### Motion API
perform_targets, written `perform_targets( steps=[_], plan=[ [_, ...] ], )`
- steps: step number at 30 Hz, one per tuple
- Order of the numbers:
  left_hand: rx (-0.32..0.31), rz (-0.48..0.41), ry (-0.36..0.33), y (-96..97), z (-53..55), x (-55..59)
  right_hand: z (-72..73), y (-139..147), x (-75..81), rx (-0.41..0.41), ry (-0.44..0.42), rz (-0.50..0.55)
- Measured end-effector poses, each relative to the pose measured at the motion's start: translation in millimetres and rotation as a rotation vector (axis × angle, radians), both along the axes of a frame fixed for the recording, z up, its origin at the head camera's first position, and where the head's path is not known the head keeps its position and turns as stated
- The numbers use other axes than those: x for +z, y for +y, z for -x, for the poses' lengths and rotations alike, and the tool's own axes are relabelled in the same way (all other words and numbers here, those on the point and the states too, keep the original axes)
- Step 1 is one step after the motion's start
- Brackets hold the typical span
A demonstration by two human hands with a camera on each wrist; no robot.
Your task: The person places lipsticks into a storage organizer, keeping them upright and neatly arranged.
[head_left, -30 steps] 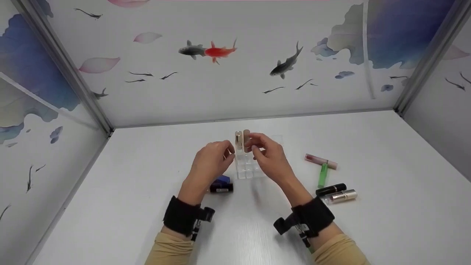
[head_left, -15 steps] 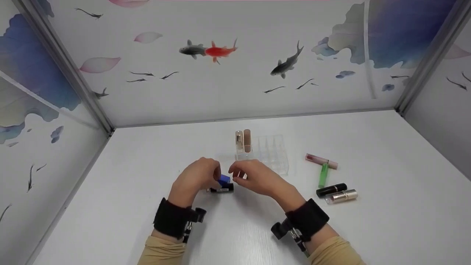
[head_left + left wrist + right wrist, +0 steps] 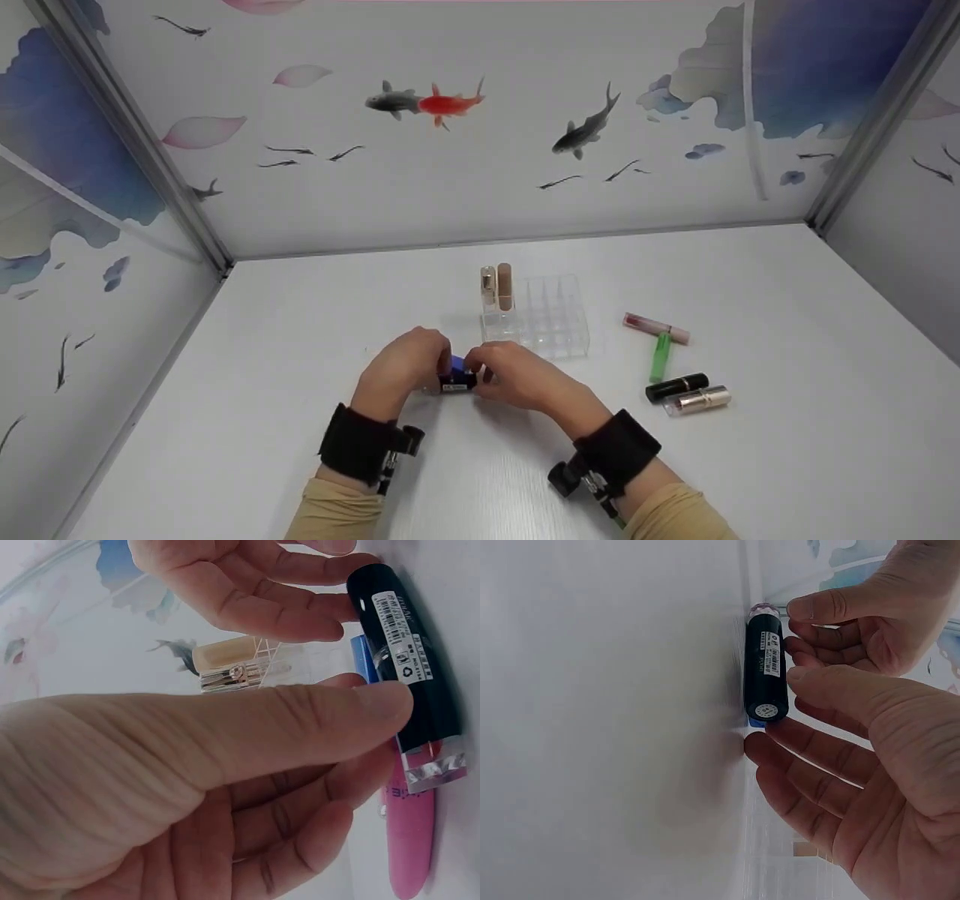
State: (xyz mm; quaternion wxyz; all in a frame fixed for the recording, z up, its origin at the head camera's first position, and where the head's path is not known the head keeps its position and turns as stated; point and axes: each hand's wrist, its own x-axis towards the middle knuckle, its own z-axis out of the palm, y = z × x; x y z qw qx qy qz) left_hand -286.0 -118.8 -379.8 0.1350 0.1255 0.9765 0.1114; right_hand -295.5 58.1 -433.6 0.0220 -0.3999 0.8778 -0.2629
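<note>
A black lipstick tube [image 3: 456,384] with a barcode label and a clear end lies low over the white table between my hands. My left hand [image 3: 405,365] pinches it near the clear end; its thumb [image 3: 375,706] crosses the label side in the left wrist view. At the other end is my right hand [image 3: 521,375], fingers loosely extended, its fingertips [image 3: 761,746] right at the tube's base. Behind the tube shows a blue item [image 3: 458,364], mostly hidden. A pink tube [image 3: 411,840] lies beneath, seen in the left wrist view.
A clear compartment organizer [image 3: 555,322] stands just beyond my hands, with a gold-and-clear tube [image 3: 488,283] and a tan tube [image 3: 505,286] upright in it. To the right lie a pink lip gloss [image 3: 655,328], a green tube [image 3: 660,358], a black lipstick [image 3: 676,387] and a gold-capped lipstick [image 3: 699,400].
Both hands have come back from the organizer toward the black lipstick, leaving the tan tube standing there. The right hand has closed in on the lipstick's end, and the left now holds it.
</note>
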Motion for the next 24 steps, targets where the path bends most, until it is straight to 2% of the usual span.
perform_targets(
  steps=[4, 11, 20, 24],
  plan=[
    [0.005, -0.007, -0.001, 2.0, -0.1, -1.5, -0.4, -1.3, -0.2, -0.006, 0.004, -0.018],
    [-0.002, 0.060, -0.036, 7.3, -3.3, -2.9, -0.8, -3.6, -2.0, -0.001, 0.034, -0.058],
    [0.054, 0.093, -0.089, 11.7, -5.9, -4.4, 0.7, -1.9, -4.6, 0.033, 0.075, -0.063],
    [0.025, 0.079, -0.102, 11.9, -4.9, -2.7, 1.7, 1.0, -4.1, 0.041, 0.074, -0.050]
  ],
)
